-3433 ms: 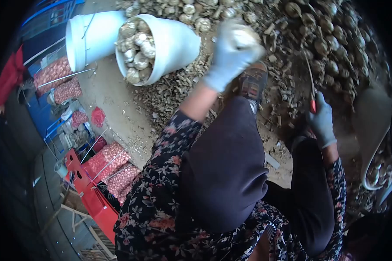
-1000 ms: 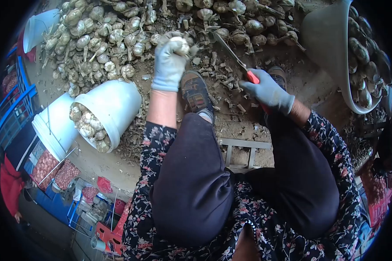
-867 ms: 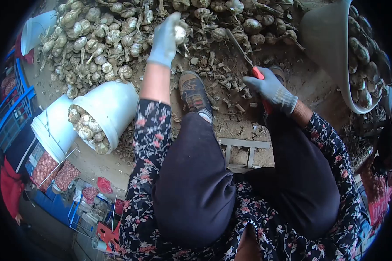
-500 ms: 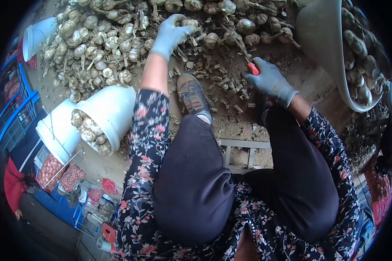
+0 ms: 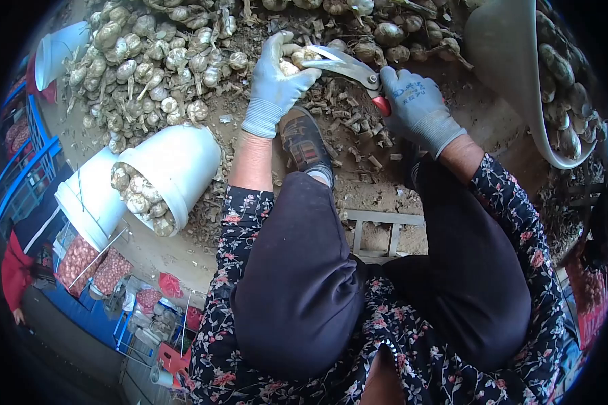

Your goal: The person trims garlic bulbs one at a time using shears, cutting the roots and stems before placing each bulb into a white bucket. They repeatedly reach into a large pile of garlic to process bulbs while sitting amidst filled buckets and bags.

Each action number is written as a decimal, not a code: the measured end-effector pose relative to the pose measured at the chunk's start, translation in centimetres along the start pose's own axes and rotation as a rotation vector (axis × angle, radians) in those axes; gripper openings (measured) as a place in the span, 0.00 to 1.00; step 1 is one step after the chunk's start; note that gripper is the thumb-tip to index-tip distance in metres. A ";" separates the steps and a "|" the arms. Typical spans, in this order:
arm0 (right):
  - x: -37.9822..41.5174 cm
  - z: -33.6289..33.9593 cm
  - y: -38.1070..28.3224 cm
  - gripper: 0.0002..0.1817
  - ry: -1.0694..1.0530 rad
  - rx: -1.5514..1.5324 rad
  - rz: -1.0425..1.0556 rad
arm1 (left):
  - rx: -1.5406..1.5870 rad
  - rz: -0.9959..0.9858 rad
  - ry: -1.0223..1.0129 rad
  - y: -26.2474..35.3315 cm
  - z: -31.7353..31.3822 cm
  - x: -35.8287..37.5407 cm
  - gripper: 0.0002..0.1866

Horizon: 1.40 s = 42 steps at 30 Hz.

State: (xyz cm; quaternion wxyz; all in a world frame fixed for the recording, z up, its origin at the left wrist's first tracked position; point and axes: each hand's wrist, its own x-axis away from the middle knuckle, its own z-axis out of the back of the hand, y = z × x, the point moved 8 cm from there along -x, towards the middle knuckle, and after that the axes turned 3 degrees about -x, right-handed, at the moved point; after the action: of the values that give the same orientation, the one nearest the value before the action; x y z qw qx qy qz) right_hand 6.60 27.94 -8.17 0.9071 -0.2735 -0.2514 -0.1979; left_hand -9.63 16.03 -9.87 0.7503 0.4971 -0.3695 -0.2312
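My left hand (image 5: 275, 88), in a grey glove, is closed around garlic bulbs (image 5: 305, 56) above the dirt floor. Pruning shears (image 5: 348, 66) with a red handle sit in the fist of my gloved right hand (image 5: 420, 108). Their blades are parted and reach left to the garlic by my left fingertips. Below the shears lies a scatter of cut stem pieces (image 5: 358, 123). Beyond my hands rests a row of garlic with long stems (image 5: 388, 34).
A big garlic pile (image 5: 159, 61) covers the upper left. Below it a white bucket (image 5: 189, 165) lies tipped with garlic inside, beside another white bucket (image 5: 88, 196). A large bucket (image 5: 503, 61) of garlic leans at right. A person in red (image 5: 17, 277) is at far left.
My left hand has drawn back toward me with garlic in it. My right hand has raised the shears, whose blades have swung left to the garlic.
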 end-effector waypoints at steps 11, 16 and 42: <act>-0.2 -1.2 0.2 0.14 0.109 -0.249 0.104 | -0.026 0.017 0.076 1.4 1.2 1.4 0.25; 2.8 -4.8 0.7 0.22 -0.315 -0.834 -0.116 | 0.962 0.087 0.084 -3.5 1.6 2.2 0.15; 3.4 -4.7 0.2 0.14 -0.348 -1.110 -0.080 | -0.961 0.635 1.089 -3.1 40.3 30.8 0.18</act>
State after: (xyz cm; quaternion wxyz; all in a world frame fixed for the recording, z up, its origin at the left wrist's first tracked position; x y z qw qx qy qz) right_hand 11.02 24.54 -9.73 0.5652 -0.7267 -0.2654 -0.2864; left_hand -22.04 -30.35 6.67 0.9881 0.0326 0.0658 0.1352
